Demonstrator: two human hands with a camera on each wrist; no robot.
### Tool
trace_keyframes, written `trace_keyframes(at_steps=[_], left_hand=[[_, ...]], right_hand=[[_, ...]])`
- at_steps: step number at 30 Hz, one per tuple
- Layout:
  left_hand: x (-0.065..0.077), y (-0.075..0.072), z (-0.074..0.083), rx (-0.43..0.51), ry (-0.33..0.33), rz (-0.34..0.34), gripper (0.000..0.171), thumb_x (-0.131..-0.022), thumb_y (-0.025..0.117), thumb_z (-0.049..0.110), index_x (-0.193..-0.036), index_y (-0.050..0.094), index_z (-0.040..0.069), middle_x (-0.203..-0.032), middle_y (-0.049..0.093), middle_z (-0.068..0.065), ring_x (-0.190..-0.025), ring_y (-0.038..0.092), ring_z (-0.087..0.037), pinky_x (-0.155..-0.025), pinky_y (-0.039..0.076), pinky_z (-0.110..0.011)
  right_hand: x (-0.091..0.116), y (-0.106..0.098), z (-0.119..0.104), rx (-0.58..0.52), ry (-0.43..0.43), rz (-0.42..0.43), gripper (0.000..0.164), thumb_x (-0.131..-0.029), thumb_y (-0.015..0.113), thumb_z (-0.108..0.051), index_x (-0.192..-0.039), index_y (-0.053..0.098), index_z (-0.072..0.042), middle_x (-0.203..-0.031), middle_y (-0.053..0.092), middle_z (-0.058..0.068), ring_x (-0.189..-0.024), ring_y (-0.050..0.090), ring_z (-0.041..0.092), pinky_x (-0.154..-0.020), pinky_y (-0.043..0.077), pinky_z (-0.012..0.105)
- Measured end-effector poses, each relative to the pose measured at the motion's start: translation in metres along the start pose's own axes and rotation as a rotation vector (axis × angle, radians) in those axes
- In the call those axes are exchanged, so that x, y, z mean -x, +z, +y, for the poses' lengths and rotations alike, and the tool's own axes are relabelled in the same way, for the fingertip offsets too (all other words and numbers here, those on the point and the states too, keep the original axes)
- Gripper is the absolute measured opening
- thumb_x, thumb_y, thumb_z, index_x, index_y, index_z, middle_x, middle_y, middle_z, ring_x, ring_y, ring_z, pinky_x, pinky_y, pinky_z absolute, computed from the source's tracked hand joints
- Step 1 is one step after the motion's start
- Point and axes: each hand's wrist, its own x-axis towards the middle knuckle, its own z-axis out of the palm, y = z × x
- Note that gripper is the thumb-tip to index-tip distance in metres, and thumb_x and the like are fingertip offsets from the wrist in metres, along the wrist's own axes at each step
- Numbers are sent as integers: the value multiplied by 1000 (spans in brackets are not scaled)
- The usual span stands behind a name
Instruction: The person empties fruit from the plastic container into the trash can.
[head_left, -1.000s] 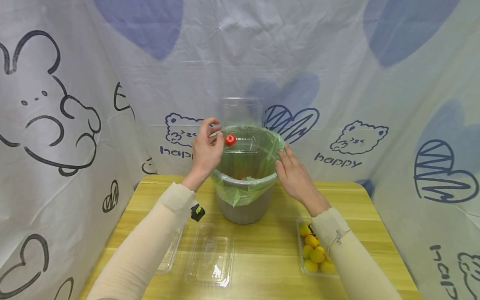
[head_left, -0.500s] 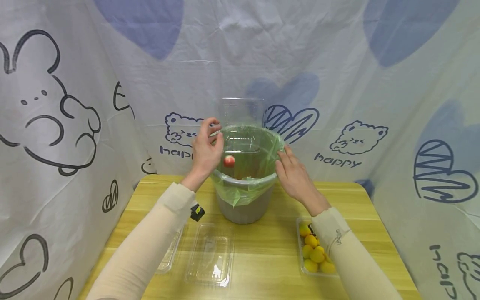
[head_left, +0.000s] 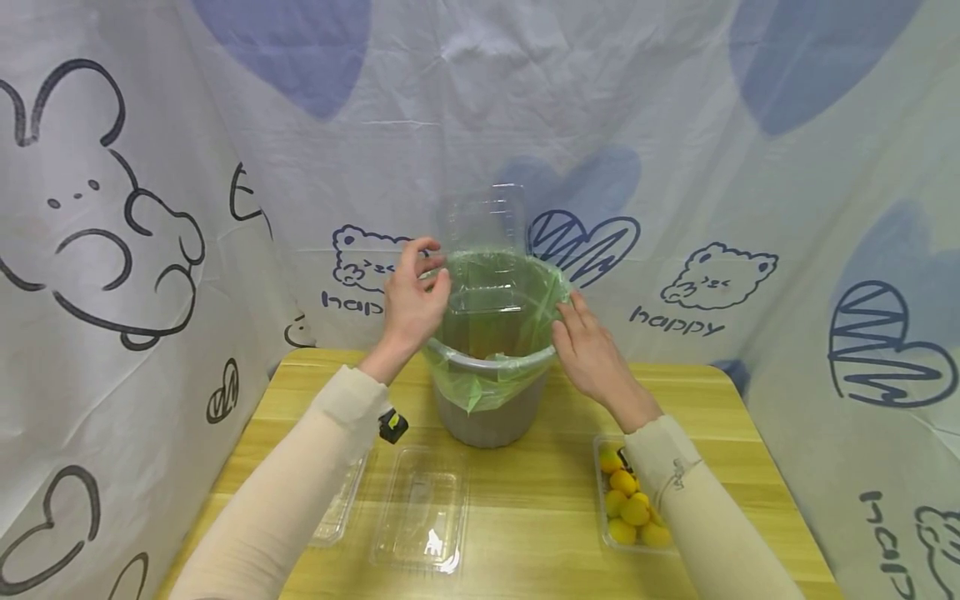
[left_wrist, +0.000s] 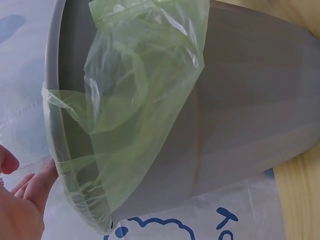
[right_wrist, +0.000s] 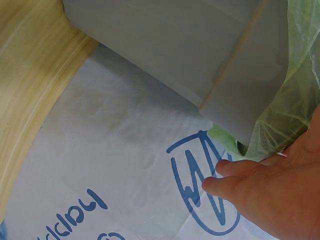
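A clear plastic box (head_left: 487, 287) with its lid (head_left: 483, 217) up stands tilted over the mouth of a grey bin (head_left: 491, 421). My left hand (head_left: 415, 296), fingers bent, grips the box at its left side. A light green bag (head_left: 480, 387) lines the bin and hangs over the rim. On the right, my right hand (head_left: 592, 354) rests against the bagged rim with its fingers fairly straight. In the right wrist view those fingers (right_wrist: 240, 175) lie beside the green bag. The bin's bottom is mostly hidden, with an orange-brown tint showing through the bag.
A clear tub of yellow-orange fruits (head_left: 626, 504) sits at the right, partly behind my right sleeve. Toward the front lies an empty clear tray (head_left: 420, 521), with another clear tray (head_left: 339, 508) beside my left forearm. Printed cloth (head_left: 480, 100) walls the wooden table (head_left: 525, 517).
A red round fruit has dropped from the box into the bin and out of sight. The clear box has turned slightly, its upper right corner rising. Both hands stay nearly in place.
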Motion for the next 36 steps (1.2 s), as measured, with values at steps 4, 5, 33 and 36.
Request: trace_keyframes(at_steps=[4,5,33,36], left_hand=[[0,-2,1,17,-28,-15,38,-98,62,1,-135,57,5,-121,74,-28,-99,78,-42,-67,65,-26],[0,-2,2,25,-34,-20,38,-97,62,1,-135,58,4,-121,74,-29,-96,79,-43,-63,64,-25],[44,-22,34,125,-210,-221,41,-97,62,1,-137,56,3,-123,73,-28,-92,79,-40,-63,68,-39],[51,-24,37,131,-216,-243,41,-97,61,1,-138,55,3,-122,73,-27,-93,78,-41,-64,68,-43]], right_hand=[[-1,0,0,3,3,-2,63,-115,21,-38,-164,29,-1,-178,7,18,-163,15,41,-130,20,67],[-1,0,0,3,3,-3,63,-115,21,-38,-164,29,-1,-178,6,18,-163,15,41,-130,20,67],[0,0,-1,2,17,-15,65,-115,18,-41,-166,26,-2,-178,2,15,-163,15,41,-129,21,69],[0,0,-2,-5,21,-18,65,-115,17,-42,-166,25,-3,-178,1,14,-163,15,41,-129,20,70]])
